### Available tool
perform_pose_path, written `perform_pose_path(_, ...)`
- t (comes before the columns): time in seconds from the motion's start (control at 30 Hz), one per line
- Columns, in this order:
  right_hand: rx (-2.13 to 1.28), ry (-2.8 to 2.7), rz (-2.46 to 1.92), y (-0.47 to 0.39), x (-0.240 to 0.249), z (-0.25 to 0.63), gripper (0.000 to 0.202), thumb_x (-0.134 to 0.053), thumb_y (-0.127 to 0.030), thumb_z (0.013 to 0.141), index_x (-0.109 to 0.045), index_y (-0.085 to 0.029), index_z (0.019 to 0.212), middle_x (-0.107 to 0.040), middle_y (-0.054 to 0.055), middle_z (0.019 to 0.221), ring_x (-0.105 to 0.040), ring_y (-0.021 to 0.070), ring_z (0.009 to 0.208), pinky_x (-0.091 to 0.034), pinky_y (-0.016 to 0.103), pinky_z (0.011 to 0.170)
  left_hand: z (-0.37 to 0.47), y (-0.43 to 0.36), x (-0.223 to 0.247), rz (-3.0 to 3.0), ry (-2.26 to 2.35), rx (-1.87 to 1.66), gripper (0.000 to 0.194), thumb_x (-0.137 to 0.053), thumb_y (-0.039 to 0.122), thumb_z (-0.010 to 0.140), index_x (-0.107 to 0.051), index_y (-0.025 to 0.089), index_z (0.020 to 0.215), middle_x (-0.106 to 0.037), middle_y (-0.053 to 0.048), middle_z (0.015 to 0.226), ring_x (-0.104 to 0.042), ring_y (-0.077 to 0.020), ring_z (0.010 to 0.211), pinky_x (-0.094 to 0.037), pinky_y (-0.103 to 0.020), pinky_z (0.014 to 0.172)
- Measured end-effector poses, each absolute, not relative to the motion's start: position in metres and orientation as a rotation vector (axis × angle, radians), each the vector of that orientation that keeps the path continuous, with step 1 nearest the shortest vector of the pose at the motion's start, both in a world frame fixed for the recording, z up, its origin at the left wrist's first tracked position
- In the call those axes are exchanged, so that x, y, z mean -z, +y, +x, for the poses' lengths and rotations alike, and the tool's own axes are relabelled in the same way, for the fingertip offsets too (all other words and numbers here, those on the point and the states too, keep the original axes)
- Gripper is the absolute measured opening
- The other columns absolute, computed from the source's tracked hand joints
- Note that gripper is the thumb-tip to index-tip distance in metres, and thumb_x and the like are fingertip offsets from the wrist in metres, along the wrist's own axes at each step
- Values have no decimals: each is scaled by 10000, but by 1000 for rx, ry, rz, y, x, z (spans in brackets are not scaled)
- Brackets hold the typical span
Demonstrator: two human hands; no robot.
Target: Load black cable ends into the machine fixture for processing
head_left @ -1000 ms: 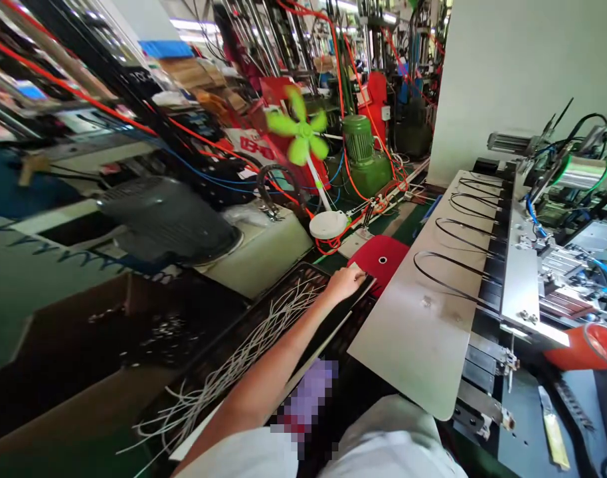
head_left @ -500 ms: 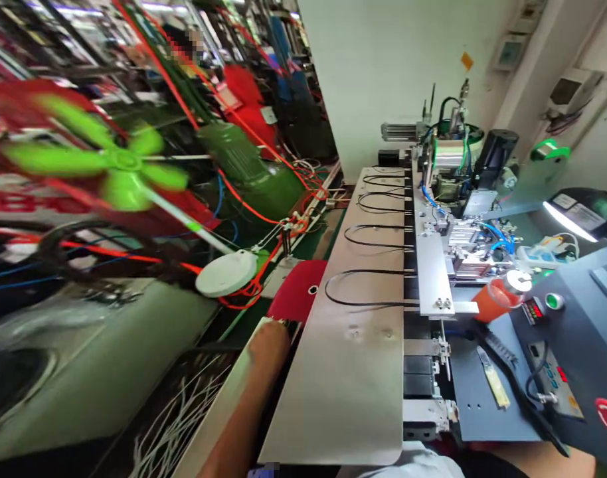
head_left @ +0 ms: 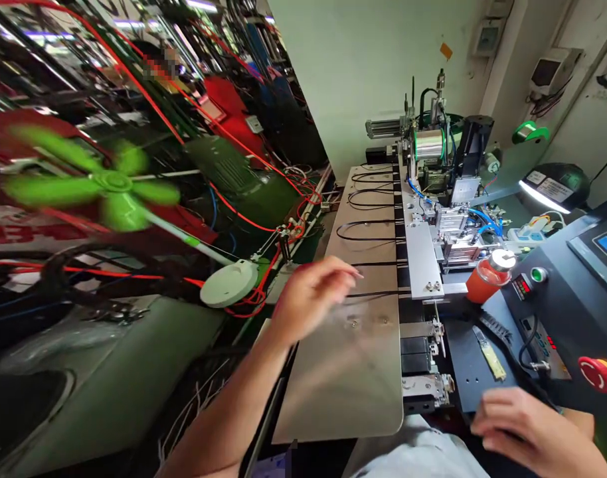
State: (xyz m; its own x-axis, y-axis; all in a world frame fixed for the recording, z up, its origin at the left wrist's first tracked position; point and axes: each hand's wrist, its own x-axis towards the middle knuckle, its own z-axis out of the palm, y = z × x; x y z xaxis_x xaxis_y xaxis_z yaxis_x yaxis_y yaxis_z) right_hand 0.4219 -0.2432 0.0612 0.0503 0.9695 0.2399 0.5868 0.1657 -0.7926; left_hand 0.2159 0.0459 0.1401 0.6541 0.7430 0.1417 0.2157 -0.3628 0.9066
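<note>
My left hand hangs over the near half of the long metal plate, its fingers bunched and slightly blurred. Whether anything is between them I cannot make out. It hides the curved ends of the nearest black cable loops; more cable loops lie farther along the plate, their ends at the dark rail on its right edge. At the lower right, my right hand hovers near the front of the dark machine deck, fingers loosely bent, thumb apart, nothing visible in it.
A soldering-like machine with a wire spool stands beyond the rail. Nearby are an orange-red jar, a yellowish-handled blade, a brush and a red stop button. A green fan spins at left.
My left hand has risen from the left side of the plate and swung right over it. My right hand has come into view at the lower right. The view has shifted slightly.
</note>
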Motion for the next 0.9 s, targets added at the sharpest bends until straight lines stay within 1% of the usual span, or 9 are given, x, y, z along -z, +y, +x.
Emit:
perform_pose_path(0.03, -785, -1755, -1454, -229, -64, 425, 104, -577, -268, 902, -649, -248, 830, -655, -20, 759, -616, 102, 677, -494, 192, 623, 237, 28, -142, 1950, 607, -493, 257, -557, 395, 844, -635, 152, 813, -575, 4, 672, -457, -68, 530, -377, -175, 488)
perform_pose_path(0.13, -615, -1349, -1550, -193, -69, 425, 119, -540, -267, 915, -618, -211, 845, -656, 15, 802, -619, 140, 738, -494, 235, 671, 281, -12, -134, 2039, 391, -227, 207, -541, 304, 859, -648, 149, 774, -591, 0, 687, -503, -84, 581, -401, -186, 543)
perform_pose_path(0.23, -532, -985, -1508, -175, -61, 411, 118, -563, -300, 897, -617, -196, 884, -644, 27, 811, -604, 145, 710, -503, 244, 637, 300, -28, -115, 2093, 331, -240, 186, -533, 257, 864, -642, 148, 761, -604, -5, 709, -535, -101, 647, -414, -196, 600)
perform_pose_path(0.37, -481, -803, -1433, -173, -44, 397, 156, -547, -314, 903, -626, -189, 855, -602, 10, 735, -554, 122, 615, -483, 233, 574, 307, -31, -93, 2139, 295, -267, 187, -521, 244, 875, -637, 154, 759, -606, -10, 728, -546, -113, 678, -414, -210, 628)
perform_pose_path(0.47, -450, -892, -1490, -181, -43, 404, 213, -531, -314, 908, -608, -180, 761, -561, -1, 668, -503, 115, 581, -426, 228, 535, 304, -32, -86, 2221, 260, -254, 208, -505, 260, 886, -637, 162, 758, -594, -14, 723, -536, -119, 671, -406, -220, 630)
perform_pose_path(0.6, -723, -1236, -1533, -190, -53, 421, 260, -548, -317, 897, -571, -178, 679, -547, -22, 617, -479, 104, 570, -380, 221, 530, 296, -31, -90, 2250, 93, 16, 193, -524, 276, 879, -655, 171, 783, -600, -9, 727, -521, -110, 643, -388, -211, 604)
perform_pose_path(0.67, -755, -1267, -1536, -190, -55, 422, 263, -544, -309, 902, -560, -177, 675, -542, -24, 610, -468, 99, 562, -374, 222, 527, 294, -32, -92, 2205, 140, 26, 189, -530, 266, 872, -649, 167, 763, -594, -3, 709, -516, -107, 635, -384, -209, 597)
perform_pose_path(0.77, -464, -1100, -1529, -183, -51, 410, 224, -526, -264, 910, -549, -180, 704, -547, -4, 648, -483, 110, 588, -389, 238, 540, 295, -37, -91, 2087, 328, -143, 228, -501, 266, 885, -618, 158, 722, -574, -2, 704, -515, -108, 647, -396, -209, 602)
perform_pose_path(0.9, -53, -940, -1505, -168, -39, 388, 109, -526, -189, 894, -556, -194, 789, -566, 5, 670, -516, 123, 586, -399, 250, 528, 298, -45, -86, 1895, 424, -250, 277, -508, 348, 891, -594, 156, 710, -564, -8, 730, -506, -105, 638, -405, -200, 567)
